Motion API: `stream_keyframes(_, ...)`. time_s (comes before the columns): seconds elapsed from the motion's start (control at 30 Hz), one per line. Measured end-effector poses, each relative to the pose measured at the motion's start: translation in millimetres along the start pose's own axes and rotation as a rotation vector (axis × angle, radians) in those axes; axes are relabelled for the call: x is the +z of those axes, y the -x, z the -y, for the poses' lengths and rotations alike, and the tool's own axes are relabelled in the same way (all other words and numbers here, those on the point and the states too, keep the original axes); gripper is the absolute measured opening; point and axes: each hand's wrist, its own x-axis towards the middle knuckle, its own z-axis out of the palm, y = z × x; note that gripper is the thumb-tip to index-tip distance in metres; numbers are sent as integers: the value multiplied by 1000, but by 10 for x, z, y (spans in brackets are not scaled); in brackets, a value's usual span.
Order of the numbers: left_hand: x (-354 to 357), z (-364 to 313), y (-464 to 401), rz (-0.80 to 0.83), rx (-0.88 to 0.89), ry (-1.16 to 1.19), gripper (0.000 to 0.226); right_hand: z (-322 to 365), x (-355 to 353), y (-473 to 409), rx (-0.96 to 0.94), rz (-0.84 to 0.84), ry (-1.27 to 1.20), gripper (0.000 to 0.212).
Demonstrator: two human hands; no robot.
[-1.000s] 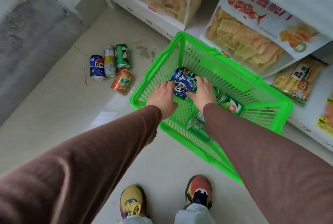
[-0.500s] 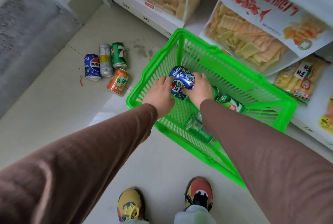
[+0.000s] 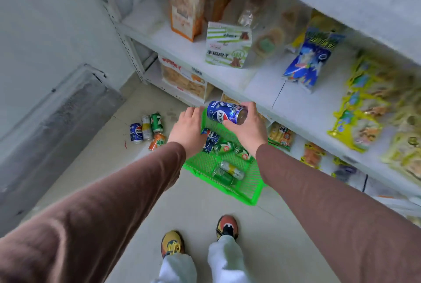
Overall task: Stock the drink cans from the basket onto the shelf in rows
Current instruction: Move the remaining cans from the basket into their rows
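Blue Pepsi can (image 3: 224, 113) lies on its side in the air above the green basket (image 3: 247, 188), level with the front edge of the white shelf (image 3: 230, 73); the right hand (image 3: 245, 129) grips it, fingers curled over the top and thumb under. Left hand (image 3: 190, 129) is beside the can with fingers relaxed and holds nothing; whether its fingertips touch the can cannot be told. Basket stands on the floor (image 3: 127, 182) and holds several cans lying loose: blue ones (image 3: 210, 138) near the far wall, green ones (image 3: 225, 147) in the middle, a green and a pale one (image 3: 229, 172) nearer. Hands and sleeves hide part of its contents. Four cans (image 3: 147, 131) lie on the floor to the left. Snack packets on the shelf are blurred at right.
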Motion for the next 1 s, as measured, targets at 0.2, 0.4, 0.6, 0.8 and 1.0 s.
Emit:
stream_keyframes(0.2, -1378, -845, 172, -151, 159, 19, 77, 1348, -1134, 327, -143, -173, -128, 60)
stream_keyframes(0.4, -2336, -1456, 138, -299, 309, 54, 76, 2156, -2022, 457, -272, -322, -202, 59)
stream_keyframes(0.6, -2754, -1956, -87, -303, 332, 39, 79, 2402, -2690, 371, -257, -397, -254, 59)
stream_keyframes(0.8, -2837, -2312, -628, -238, 317, 48, 82, 2384, -3024, -180, -173, -407, -229, 63)
stream_keyframes(1.0, -2829, -2513, -1267, -208, 272, 33, 84, 2365, -3030, -968, -140, -375, -183, 64)
